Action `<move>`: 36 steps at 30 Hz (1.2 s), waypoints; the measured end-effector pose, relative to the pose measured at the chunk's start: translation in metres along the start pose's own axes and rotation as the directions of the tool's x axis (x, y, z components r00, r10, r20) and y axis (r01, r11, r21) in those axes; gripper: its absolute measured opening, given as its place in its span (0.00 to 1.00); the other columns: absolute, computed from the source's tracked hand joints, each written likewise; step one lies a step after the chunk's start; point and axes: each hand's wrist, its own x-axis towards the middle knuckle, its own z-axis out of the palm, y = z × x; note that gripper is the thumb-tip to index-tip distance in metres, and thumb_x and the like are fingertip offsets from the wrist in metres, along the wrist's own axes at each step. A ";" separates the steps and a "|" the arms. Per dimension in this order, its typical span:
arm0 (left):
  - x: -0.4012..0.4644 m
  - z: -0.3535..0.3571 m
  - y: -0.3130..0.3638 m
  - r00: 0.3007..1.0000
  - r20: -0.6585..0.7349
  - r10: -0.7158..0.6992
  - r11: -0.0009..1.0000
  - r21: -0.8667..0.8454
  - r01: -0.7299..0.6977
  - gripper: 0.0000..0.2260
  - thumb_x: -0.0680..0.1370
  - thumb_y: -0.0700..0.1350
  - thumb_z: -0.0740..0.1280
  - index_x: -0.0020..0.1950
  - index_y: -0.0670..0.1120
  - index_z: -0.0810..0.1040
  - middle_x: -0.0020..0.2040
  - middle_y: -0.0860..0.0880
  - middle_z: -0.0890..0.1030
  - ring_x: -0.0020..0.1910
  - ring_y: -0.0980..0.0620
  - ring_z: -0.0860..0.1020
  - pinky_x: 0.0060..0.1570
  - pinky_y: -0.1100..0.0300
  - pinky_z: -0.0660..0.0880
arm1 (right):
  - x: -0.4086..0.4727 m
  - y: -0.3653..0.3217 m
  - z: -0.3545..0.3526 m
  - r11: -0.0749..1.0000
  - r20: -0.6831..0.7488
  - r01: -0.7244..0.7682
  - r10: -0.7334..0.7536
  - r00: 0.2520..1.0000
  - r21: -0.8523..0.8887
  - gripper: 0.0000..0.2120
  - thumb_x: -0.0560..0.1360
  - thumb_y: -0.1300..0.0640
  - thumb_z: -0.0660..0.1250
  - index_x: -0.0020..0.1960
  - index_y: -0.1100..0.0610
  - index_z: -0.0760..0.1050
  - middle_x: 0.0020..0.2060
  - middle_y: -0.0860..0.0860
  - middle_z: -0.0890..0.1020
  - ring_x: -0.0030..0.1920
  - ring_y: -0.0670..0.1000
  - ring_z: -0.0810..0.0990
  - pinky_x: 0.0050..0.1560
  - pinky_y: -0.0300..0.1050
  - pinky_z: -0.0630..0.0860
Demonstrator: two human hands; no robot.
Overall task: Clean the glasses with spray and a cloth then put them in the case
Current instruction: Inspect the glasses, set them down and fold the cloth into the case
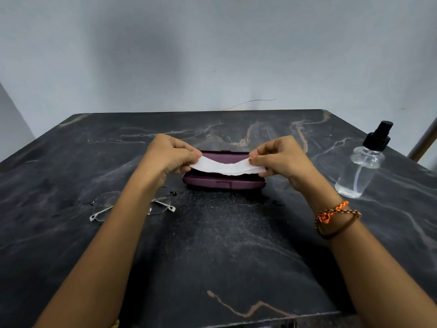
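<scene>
— Two hands, one cloth: what do you make of the step?

— Start nearest. The glasses (132,204) lie on the dark marble table (224,256), arms unfolded, partly hidden under the left forearm and touched by nothing. Beyond them the left hand (170,155) and the right hand (281,157) each pinch one end of the white cloth (224,167) between thumb and fingertips, stretching it into a shallow sag above the case (223,181).

— So the cloth is being readied?

— That's my reading. To do it well I'd open it out flat, keep the fingertips at the very edges so the wiping middle stays clean, and hold it clear of the table's surface.

— And the containers?

— The purple case sits open just behind the glasses, lid tilted back. What shows of its inside looks bare, though the cloth covers part of it, so I can't vouch for all of it. Farther off to the right stands the spray bottle (361,169), upright, clear, black pump on top, its tube visible inside. How much liquid it holds I can't tell.

— Spraying done?

— Can't tell from here.
</scene>
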 end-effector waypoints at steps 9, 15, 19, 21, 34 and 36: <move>0.003 -0.001 -0.006 0.998 0.028 -0.049 0.989 0.141 0.044 0.08 0.67 0.30 0.69 0.34 0.42 0.81 0.40 0.48 0.80 0.34 0.55 0.76 0.24 0.70 0.75 | 0.001 0.001 0.001 0.974 0.015 -0.030 0.034 0.999 -0.223 0.04 0.66 0.65 0.73 0.40 0.65 0.80 0.29 0.53 0.79 0.27 0.50 0.77 0.26 0.33 0.77; 0.001 0.001 -0.008 0.997 0.027 -0.069 0.978 0.198 0.062 0.09 0.67 0.29 0.69 0.32 0.42 0.80 0.38 0.46 0.81 0.34 0.54 0.77 0.25 0.69 0.76 | -0.001 0.002 0.003 0.945 -0.009 -0.021 0.019 1.000 -0.327 0.04 0.66 0.64 0.73 0.40 0.63 0.80 0.28 0.52 0.79 0.20 0.44 0.75 0.28 0.35 0.77; 0.000 0.002 -0.009 0.996 0.028 -0.082 0.972 0.223 0.074 0.10 0.67 0.29 0.69 0.31 0.42 0.79 0.38 0.45 0.81 0.33 0.52 0.78 0.27 0.66 0.78 | -0.002 0.002 0.003 0.930 -0.001 -0.021 0.022 1.000 -0.367 0.04 0.66 0.63 0.73 0.40 0.62 0.80 0.28 0.52 0.79 0.20 0.43 0.75 0.30 0.37 0.78; 0.000 0.002 -0.009 0.995 0.032 -0.092 0.967 0.242 0.082 0.09 0.66 0.28 0.69 0.31 0.41 0.79 0.37 0.45 0.80 0.32 0.50 0.77 0.28 0.65 0.79 | -0.002 0.002 0.004 0.925 0.013 -0.021 0.028 1.000 -0.380 0.04 0.66 0.64 0.73 0.40 0.62 0.80 0.28 0.52 0.79 0.24 0.46 0.77 0.33 0.39 0.79; 0.001 0.013 -0.009 0.999 -0.049 0.024 0.824 0.567 0.009 0.07 0.67 0.32 0.67 0.34 0.42 0.83 0.36 0.43 0.84 0.35 0.51 0.79 0.45 0.56 0.79 | -0.003 0.004 0.010 0.796 0.010 0.063 -0.072 0.997 -0.602 0.09 0.62 0.62 0.76 0.31 0.56 0.75 0.33 0.56 0.83 0.35 0.53 0.81 0.42 0.48 0.80; -0.002 0.014 -0.007 0.999 -0.044 0.022 0.806 0.592 0.008 0.09 0.66 0.32 0.68 0.32 0.45 0.82 0.35 0.46 0.83 0.36 0.50 0.78 0.44 0.56 0.79 | -0.004 0.003 0.011 0.783 0.020 0.065 -0.068 0.998 -0.618 0.08 0.61 0.62 0.76 0.34 0.57 0.76 0.32 0.53 0.80 0.39 0.54 0.81 0.44 0.48 0.79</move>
